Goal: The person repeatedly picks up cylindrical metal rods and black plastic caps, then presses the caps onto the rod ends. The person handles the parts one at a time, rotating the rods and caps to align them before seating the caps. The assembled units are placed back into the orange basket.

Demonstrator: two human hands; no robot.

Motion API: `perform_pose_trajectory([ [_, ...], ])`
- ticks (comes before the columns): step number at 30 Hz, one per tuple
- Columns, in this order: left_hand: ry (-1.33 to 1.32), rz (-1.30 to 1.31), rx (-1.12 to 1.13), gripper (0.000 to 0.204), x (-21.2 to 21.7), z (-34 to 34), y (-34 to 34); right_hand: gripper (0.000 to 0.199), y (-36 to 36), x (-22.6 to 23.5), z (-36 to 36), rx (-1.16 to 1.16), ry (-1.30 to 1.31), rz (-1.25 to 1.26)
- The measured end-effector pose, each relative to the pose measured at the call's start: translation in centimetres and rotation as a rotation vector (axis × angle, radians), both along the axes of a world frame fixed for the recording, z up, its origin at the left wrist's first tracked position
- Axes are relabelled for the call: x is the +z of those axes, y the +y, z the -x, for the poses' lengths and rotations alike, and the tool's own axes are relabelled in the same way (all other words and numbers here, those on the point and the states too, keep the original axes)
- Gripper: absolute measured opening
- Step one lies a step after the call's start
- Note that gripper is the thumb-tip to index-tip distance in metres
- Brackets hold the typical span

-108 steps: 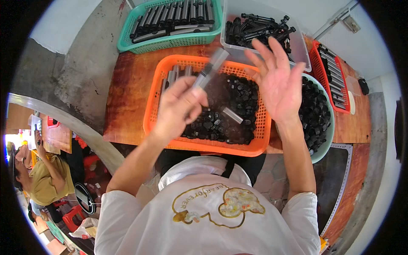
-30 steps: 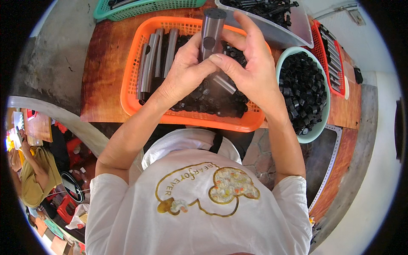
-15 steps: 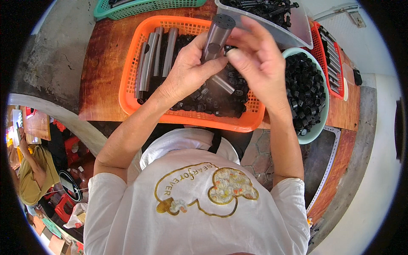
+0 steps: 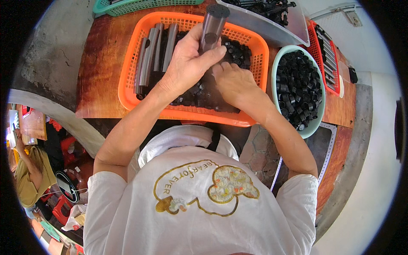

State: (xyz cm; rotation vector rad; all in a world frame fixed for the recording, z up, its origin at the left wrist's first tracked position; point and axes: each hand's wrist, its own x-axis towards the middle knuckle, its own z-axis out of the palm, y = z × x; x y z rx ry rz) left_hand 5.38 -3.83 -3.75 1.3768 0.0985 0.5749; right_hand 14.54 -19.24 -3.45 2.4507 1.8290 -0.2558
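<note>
My left hand (image 4: 187, 61) is wrapped round a grey metal tube (image 4: 213, 29) with a black cap on its upper end and a dark round spot on its side. The tube stands tilted above an orange plastic basket (image 4: 126, 80). Just below and to the right of it, my right hand (image 4: 238, 83) is closed, its fingers curled in beside the tube's lower part. What those fingers hold, if anything, is hidden. Inside the basket, several metal tubes (image 4: 148, 55) lie at the left, and small black plastic parts (image 4: 240, 53) fill the right and the near side.
A pale green basin (image 4: 321, 110) of black ring-shaped parts stands right of the basket. Behind are a clear plastic bin (image 4: 263, 34) of black parts and a green basket (image 4: 144, 7). A red basket (image 4: 329, 59) with metal tubes is at far right. Another person (image 4: 32, 170) is at far left.
My right hand has come down from beside the tube's top to its lower part, and its spread fingers have curled. My left hand keeps the tube. A thin metal rod below it no longer shows.
</note>
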Motion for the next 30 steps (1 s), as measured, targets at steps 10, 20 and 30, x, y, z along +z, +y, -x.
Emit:
perform_pose_trajectory([
  [10, 0.034, 0.120, 0.070, 0.015, 0.9, 0.6, 0.0, 0.043, 0.2, 1.0, -1.0, -0.126, 0.122, 0.110],
  [20, -0.040, 0.136, 0.086, 0.016, 1.0, 0.5, 0.0, 0.040, -0.7, 4.4, -3.7, -0.271, 0.786, 0.088],
  [30, 0.057, 0.168, 0.034, 0.019, 1.2, 0.5, -0.2, 0.031, -3.6, 8.2, -3.0, -0.508, 1.675, -0.363],
])
